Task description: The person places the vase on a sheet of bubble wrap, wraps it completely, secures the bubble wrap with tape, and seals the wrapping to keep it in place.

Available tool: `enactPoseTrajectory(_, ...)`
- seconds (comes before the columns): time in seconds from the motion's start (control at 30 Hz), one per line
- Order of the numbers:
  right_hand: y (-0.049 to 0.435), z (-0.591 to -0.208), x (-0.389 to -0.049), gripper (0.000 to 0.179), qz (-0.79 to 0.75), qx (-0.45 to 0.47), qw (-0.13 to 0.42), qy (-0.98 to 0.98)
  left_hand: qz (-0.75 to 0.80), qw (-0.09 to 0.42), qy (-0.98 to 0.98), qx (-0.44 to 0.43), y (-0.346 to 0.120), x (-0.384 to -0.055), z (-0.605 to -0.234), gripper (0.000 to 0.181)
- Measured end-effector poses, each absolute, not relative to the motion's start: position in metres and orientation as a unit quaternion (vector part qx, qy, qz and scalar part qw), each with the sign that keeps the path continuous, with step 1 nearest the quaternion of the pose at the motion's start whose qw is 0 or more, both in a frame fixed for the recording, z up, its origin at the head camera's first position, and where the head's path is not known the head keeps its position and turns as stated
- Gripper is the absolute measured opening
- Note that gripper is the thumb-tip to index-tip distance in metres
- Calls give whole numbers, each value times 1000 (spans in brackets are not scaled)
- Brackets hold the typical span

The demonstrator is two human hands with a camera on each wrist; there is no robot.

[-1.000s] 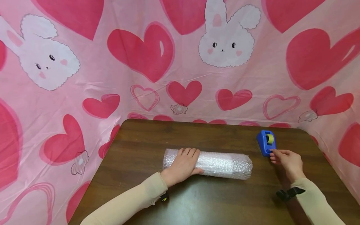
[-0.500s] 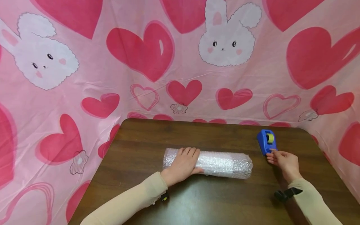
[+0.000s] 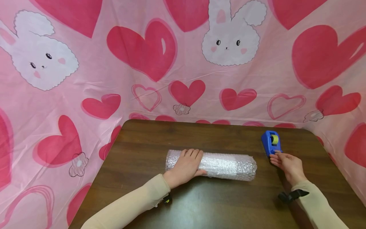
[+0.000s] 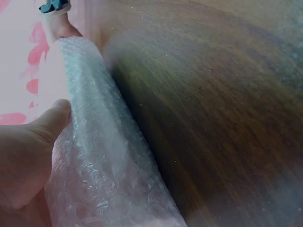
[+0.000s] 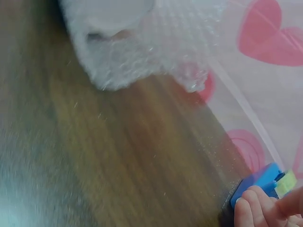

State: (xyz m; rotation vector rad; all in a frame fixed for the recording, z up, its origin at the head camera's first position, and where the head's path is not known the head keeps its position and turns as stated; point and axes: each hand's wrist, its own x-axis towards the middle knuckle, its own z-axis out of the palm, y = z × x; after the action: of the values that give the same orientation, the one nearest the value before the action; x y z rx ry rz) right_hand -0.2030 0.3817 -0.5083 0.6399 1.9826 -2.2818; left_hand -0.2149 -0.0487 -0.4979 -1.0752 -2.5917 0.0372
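Pressing bubble-wrap roll [image 3: 211, 164], left hand [image 3: 185, 167] flat; right hand [image 3: 288, 163] pinching dispenser [image 3: 271, 143] tape.

No readable writing in any view.

The pink cloth backdrop [image 3: 183, 63] carries only printed hearts and rabbit faces, with no letters or numbers among them. The blue tape dispenser [image 3: 270, 143] shows a plain body and a yellow roll, with no brand or label that can be made out. The bubble-wrapped roll [image 3: 226, 166] and the wooden table [image 3: 217, 203] bear no marks either. The wrist views are blurred close-ups and show no lettering.
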Motion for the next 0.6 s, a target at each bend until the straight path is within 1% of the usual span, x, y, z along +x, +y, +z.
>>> enactPoseTrajectory(0.07, 384, -507, -203, 22, -767, 207, 42, 606, 12, 166, -911, -378, -49, -215, -498, 80)
enactPoseTrajectory(0.1, 385, -506, -202, 18, -781, 206, 51, 587, 11, 168, -910, -379, -49, -215, -498, 80)
enactPoseTrajectory(0.13, 386, -505, -202, 18, -795, 205, 60, 568, 11, 169, -910, -379, -49, -216, -498, 80)
enactPoseTrajectory(0.23, 389, -502, -204, 30, -824, 202, 86, 523, 10, 169, -910, -378, -50, -216, -497, 79)
enactPoseTrajectory(0.3, 390, -501, -205, 34, -831, 204, 98, 508, 10, 168, -911, -377, -50, -216, -497, 79)
enactPoseTrajectory(0.6, 393, -501, -209, 39, -842, 234, 115, 471, 15, 164, -911, -377, -50, -216, -496, 80)
